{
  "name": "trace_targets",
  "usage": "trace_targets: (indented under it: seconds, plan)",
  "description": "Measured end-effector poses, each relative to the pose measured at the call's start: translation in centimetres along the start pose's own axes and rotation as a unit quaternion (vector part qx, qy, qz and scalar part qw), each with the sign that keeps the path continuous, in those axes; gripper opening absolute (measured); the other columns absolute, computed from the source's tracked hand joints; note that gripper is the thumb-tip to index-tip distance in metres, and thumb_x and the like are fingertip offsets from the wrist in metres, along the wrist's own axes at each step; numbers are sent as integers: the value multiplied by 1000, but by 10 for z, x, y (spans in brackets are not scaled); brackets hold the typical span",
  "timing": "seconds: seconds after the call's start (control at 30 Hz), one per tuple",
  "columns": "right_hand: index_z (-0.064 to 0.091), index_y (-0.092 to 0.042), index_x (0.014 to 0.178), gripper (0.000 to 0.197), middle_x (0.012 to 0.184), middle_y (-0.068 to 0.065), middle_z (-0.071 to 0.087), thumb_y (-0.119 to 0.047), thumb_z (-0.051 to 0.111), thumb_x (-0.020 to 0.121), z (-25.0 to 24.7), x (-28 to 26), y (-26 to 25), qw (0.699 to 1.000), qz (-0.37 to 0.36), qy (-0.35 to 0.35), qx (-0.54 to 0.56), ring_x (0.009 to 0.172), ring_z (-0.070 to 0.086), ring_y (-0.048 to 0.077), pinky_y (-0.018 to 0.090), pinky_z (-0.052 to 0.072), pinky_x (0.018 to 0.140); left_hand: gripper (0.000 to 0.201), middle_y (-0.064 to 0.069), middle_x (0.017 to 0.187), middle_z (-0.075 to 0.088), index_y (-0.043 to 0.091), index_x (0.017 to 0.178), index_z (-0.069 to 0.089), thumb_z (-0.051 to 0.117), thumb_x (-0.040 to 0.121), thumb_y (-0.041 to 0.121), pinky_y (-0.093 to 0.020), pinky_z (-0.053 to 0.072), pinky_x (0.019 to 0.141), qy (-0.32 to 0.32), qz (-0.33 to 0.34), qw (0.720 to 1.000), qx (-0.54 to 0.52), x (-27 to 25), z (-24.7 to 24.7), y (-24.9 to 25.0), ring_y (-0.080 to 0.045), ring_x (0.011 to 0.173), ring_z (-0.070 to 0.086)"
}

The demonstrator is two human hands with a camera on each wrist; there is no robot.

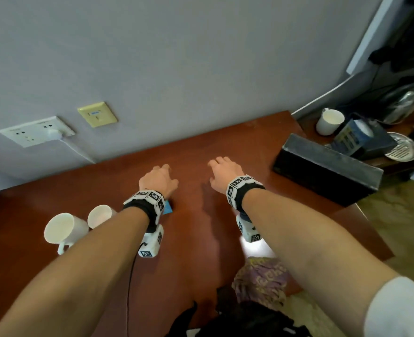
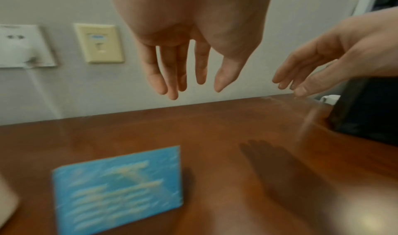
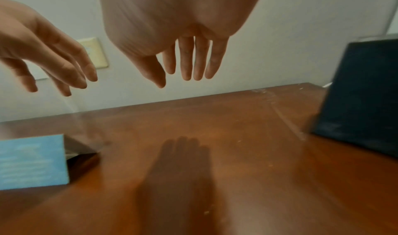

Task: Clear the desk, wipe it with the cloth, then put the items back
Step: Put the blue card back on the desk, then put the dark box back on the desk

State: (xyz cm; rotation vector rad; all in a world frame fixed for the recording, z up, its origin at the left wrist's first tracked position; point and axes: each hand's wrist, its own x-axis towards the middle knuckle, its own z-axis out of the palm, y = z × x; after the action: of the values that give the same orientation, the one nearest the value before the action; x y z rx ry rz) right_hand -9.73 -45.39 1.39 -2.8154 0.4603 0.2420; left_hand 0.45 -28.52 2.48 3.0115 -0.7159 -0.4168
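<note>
Reddish-brown wood fills most of my view: the desk (image 1: 201,147) runs from the wall on the far side to a near edge by my body, with its right edge falling away to carpet. I judge I am at the very start, the clearing step, since things sit on the top and nothing is in my grasp.

Largest on it is the black box (image 1: 327,169), far right, angled close to the right edge. Two white mugs (image 1: 64,229) stand near left, just beside each other. A blue card (image 2: 117,189) stands propped on the wood under my left wrist. The cloth (image 1: 259,280) (purple, patterned, bunched) lies at the near edge, right of centre.

My left hand (image 1: 158,180) and right hand (image 1: 224,172) both hover over the middle of the desk, fingers straight and loosely spread, holding nothing and clear of the surface; their shadows fall on the wood below.

The next move, I think, calls for picking one item and carrying it off. The card is nearest my left fingers. The box would likely want both hands.

Open room is the bare centre and the far strip along the wall. Watch the mugs at my left forearm, and the cloth at the near edge, which a sweep of my right arm might knock off.
</note>
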Motion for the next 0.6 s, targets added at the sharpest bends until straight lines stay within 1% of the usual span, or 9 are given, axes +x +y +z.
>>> trace_targets:
  seconds: [0.13, 0.27, 0.37, 0.47, 0.6]
  plan:
    - [43, -16, 142, 50, 139, 7, 47, -28, 55, 94, -26, -20, 56, 999, 37, 31, -5, 129, 42, 27, 41, 39, 103, 43, -6, 128, 55, 26, 127, 54, 59, 86, 40, -38, 44, 91, 0, 76, 997, -18, 6, -8, 66, -29, 114, 57]
    - [40, -17, 142, 54, 141, 7, 44, -31, 57, 93, -47, -45, 116, 995, 82, 48, -14, 132, 38, 28, 44, 33, 107, 46, -5, 133, 51, 27, 130, 52, 61, 87, 41, -37, 43, 92, -10, 139, 990, -18, 7, -12, 139, -29, 118, 55]
    - [37, -18, 144, 58, 144, 8, 41, -34, 57, 92, -61, -64, 162, 991, 124, 56, -17, 135, 34, 29, 47, 30, 108, 49, -4, 139, 47, 27, 134, 47, 60, 88, 41, -39, 43, 94, -21, 186, 982, -11, 2, -10, 192, -28, 120, 54]
    - [32, -18, 147, 69, 145, 10, 36, -39, 61, 88, -70, -83, 204, 984, 173, 40, -12, 136, 31, 31, 51, 29, 108, 54, -3, 145, 42, 29, 138, 43, 60, 89, 40, -41, 43, 97, -31, 226, 974, -2, -5, -5, 235, -27, 124, 51]
    - [26, -20, 149, 83, 148, 11, 30, -49, 67, 82, -69, -105, 250, 973, 229, 0, 19, 138, 27, 34, 55, 24, 111, 61, -2, 147, 39, 29, 141, 39, 63, 86, 42, -44, 44, 99, -45, 260, 965, 0, -5, 2, 274, -25, 129, 47]
